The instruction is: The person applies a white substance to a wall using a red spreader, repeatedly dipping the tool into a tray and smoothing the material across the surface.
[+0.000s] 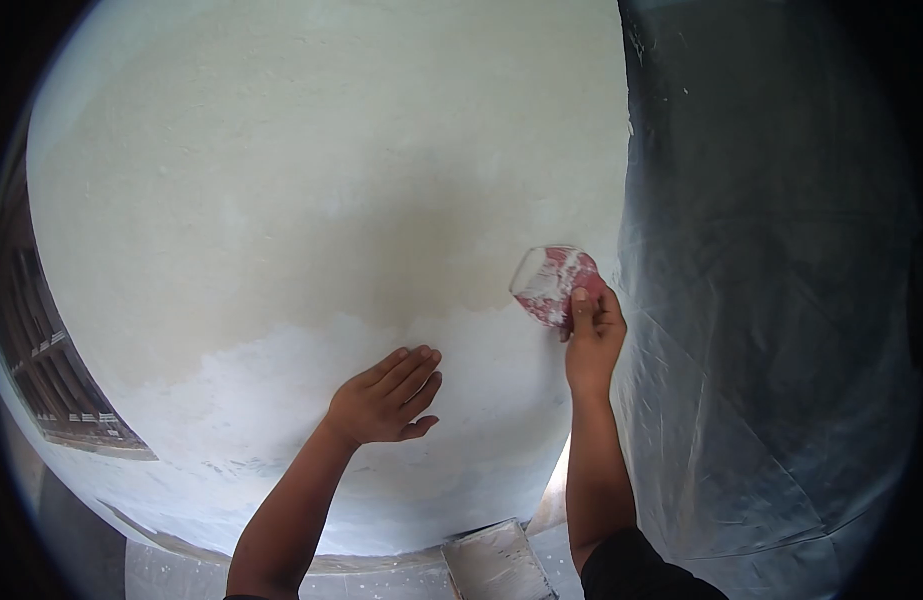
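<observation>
My right hand (pixel 596 325) grips a red putty scraper (pixel 581 272), thumb on its near face. White paste is smeared over the scraper's face and gathered along its left side. The scraper lies close against the wall (pixel 311 130), near the wall's right edge. My left hand (pixel 391 395) is open, fingers stretched toward the upper right in front of the wall's whiter lower area. Above an uneven line the wall looks beige, with a darker shaded patch in the middle; below that line it is white.
Dark plastic sheeting (pixel 761 300) hangs along the right side. A window with dark bars (pixel 56 370) sits at the far left. At the bottom, a paste-smeared square board (pixel 496 565) lies on the speckled grey floor (pixel 381 585).
</observation>
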`<action>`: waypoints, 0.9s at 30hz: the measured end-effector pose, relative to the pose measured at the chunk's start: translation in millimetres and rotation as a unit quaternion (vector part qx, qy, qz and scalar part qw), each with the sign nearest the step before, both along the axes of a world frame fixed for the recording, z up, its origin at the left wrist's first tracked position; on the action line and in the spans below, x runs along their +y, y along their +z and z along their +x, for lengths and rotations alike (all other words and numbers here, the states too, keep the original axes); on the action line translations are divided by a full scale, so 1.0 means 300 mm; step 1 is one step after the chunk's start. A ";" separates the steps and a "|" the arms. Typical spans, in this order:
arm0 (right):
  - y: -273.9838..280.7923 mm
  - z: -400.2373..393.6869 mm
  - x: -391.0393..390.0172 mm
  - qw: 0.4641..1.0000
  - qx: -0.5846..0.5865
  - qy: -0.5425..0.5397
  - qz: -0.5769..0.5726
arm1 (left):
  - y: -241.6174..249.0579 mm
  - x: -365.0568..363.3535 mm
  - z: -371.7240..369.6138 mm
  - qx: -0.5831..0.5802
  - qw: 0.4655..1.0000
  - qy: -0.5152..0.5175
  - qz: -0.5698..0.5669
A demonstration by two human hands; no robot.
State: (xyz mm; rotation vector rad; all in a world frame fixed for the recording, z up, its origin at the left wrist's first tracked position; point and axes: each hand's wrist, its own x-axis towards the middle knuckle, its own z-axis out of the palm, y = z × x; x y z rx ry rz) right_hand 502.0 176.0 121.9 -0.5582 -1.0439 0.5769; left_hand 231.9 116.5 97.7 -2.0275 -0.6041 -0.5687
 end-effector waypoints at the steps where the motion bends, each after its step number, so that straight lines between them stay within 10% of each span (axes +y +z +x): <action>1: -0.012 0.022 -0.003 1.000 0.012 0.002 -0.007 | -0.002 -0.001 0.001 0.001 1.000 -0.001 0.001; 6: -0.059 0.052 0.001 0.983 0.091 0.152 0.042 | 0.001 -0.004 0.013 0.002 1.000 0.004 0.002; 11: -0.040 -0.014 0.003 0.999 -0.033 0.030 0.027 | 0.003 -0.009 0.009 0.004 1.000 0.006 0.000; 17: -0.107 0.078 0.020 0.979 0.161 0.123 0.031 | 0.000 -0.004 0.009 -0.002 1.000 0.000 0.007; 22: -0.082 0.022 0.035 1.000 -0.017 0.020 -0.003 | 0.002 -0.007 0.013 -0.007 1.000 0.001 -0.002; 27: -0.128 0.086 0.024 0.987 0.100 0.123 -0.008 | 0.007 -0.008 0.013 -0.007 1.000 0.002 0.000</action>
